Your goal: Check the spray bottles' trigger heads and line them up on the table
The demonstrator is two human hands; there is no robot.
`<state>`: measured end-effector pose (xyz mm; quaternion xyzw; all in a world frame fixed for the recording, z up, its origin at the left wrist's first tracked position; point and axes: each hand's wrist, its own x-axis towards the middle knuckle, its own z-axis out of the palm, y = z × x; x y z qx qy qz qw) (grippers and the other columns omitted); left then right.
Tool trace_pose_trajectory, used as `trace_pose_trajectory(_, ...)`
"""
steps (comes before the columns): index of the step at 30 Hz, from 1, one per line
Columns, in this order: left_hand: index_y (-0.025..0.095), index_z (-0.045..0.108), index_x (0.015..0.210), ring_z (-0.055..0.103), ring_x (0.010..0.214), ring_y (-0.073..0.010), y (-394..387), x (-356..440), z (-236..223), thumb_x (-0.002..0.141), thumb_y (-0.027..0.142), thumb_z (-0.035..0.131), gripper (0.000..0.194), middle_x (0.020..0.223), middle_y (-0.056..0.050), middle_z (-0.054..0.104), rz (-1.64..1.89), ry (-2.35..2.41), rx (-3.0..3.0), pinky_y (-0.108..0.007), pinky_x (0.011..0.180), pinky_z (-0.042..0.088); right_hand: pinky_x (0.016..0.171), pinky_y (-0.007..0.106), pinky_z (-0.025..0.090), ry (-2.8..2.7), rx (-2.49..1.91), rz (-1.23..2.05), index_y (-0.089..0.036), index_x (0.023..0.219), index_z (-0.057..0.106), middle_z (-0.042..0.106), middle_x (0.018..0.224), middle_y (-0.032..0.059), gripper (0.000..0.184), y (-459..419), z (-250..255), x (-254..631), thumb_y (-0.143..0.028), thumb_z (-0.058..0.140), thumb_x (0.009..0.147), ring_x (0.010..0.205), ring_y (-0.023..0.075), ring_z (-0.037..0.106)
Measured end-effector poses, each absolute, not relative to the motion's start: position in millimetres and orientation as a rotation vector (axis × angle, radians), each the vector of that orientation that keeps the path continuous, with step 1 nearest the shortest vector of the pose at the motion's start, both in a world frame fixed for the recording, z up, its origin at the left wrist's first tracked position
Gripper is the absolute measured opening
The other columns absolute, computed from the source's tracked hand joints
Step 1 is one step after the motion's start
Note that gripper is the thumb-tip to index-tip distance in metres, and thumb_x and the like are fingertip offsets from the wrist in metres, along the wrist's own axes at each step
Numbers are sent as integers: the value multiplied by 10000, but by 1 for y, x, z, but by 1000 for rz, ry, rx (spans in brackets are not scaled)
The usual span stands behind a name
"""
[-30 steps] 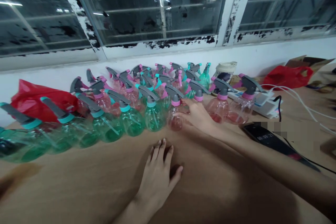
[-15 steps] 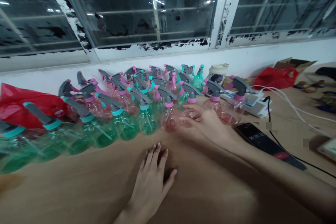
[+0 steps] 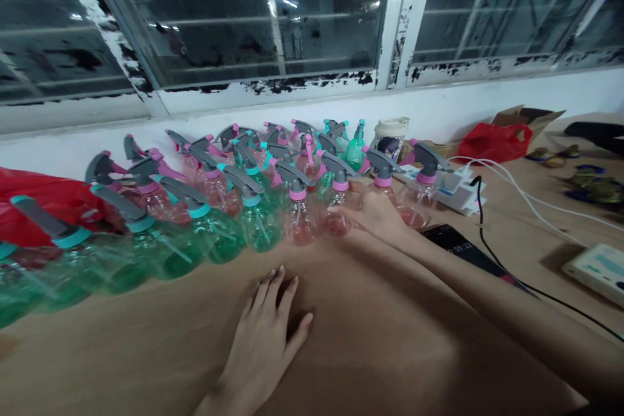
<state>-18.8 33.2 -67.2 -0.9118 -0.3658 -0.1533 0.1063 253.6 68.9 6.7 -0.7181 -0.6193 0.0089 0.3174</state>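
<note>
R hand (image 3: 380, 216) on pink bottle (image 3: 336, 224), L hand (image 3: 258, 338) free

Nearest, toward tabletop's (image 3: 341, 338) near edge: L hand palm down, fingers spread, nothing held. White box (image 3: 599, 270) at right, cut off by view's edge. Phone (image 3: 480, 261) lies just beyond R forearm, w/ black cable (image 3: 480, 208) alongside.

Pink bottle stands upright mid-tabletop, in front row nearer far edge than L hand. R hand partly closed round it: thumb across front, fingers by neck; firmness can't tell. Same row: green bottles (image 3: 260, 227) w/ teal collars run to tabletop's left; one pink-collared btl btwn them & R hand's, two more to its right.

Behind, approx. along far edge: more spray bottles (image 3: 212, 182), grey triggers, pink/teal tips; red bag (image 3: 43, 205) at left end; white pwr strip (image 3: 458, 192) and printed tub (image 3: 390, 136) to right. Second red bag (image 3: 492, 143) + carton (image 3: 531, 117) toward far R corner. Windows (image 3: 234, 19) above wall.
</note>
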Motion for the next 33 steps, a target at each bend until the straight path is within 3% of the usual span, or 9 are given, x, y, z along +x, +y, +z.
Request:
trace_pose_trajectory(7, 147, 531, 1223, 555, 1160, -308, 34, -15, -67, 907, 397, 464, 408, 1284, -143, 581, -540, -1194, -2666, -471, 902, 502, 676, 406, 498, -1681, -1918, -63, -141, 1197, 534, 691, 1043, 185, 582, 63, 2, 255, -559, 595, 796, 953, 362, 657)
trace_pose_trajectory(12, 169, 509, 1217, 579, 1102, -307, 33, -15, -62, 899, 408, 491, 398, 1212, -119, 625, -651, -1286, -2721, -500, 896, 477, 549, 373, 477, -1763, -1931, -60, -168, 1196, 535, 709, 746, 105, 636, 25, 0, 253, -641, 567, 772, 662, 314, 676)
trace_pose_trajectory(15, 170, 437, 1282, 542, 1157, -315, 31, -15, -57, 859, 432, 554, 511, 1259, -128, 592, -723, -1266, -2809, -532, 967, 420, 527, 347, 478, -1840, -1872, -66, -193, 1118, 573, 693, 707, 66, 568, -10, 3, 237, -656, 530, 792, 592, 261, 660)
trace_pose_trajectory(22, 230, 234, 1407, 405, 1305, -334, 20, -13, -52, 728, 476, 718, 869, 1431, -153, 423, -791, -1018, -3223, -555, 1043, 349, 613, 438, 538, -1966, -1680, -97, -160, 1007, 614, 692, 906, 142, 552, -67, 4, 191, -659, 530, 788, 783, 320, 673)
trace_pose_trajectory(28, 254, 378, 1306, 475, 1219, -365, 13, -11, -51, 621, 471, 803, 835, 1327, -137, 504, -915, -1075, -3393, -569, 962, 417, 840, 464, 513, -1911, -1416, 359, -209, 1104, 591, 652, 1059, 100, 602, -60, 18, 191, -586, 731, 656, 1001, 296, 605)
trace_pose_trajectory(33, 233, 419, 1286, 482, 1203, -364, 13, -9, -44, 569, 451, 838, 858, 1291, -116, 533, -903, -1061, -3502, -560, 975, 403, 706, 322, 546, -1717, -1053, 841, -236, 1191, 548, 656, 1043, 40, 558, -41, 13, 184, -399, 760, 701, 796, 173, 632)
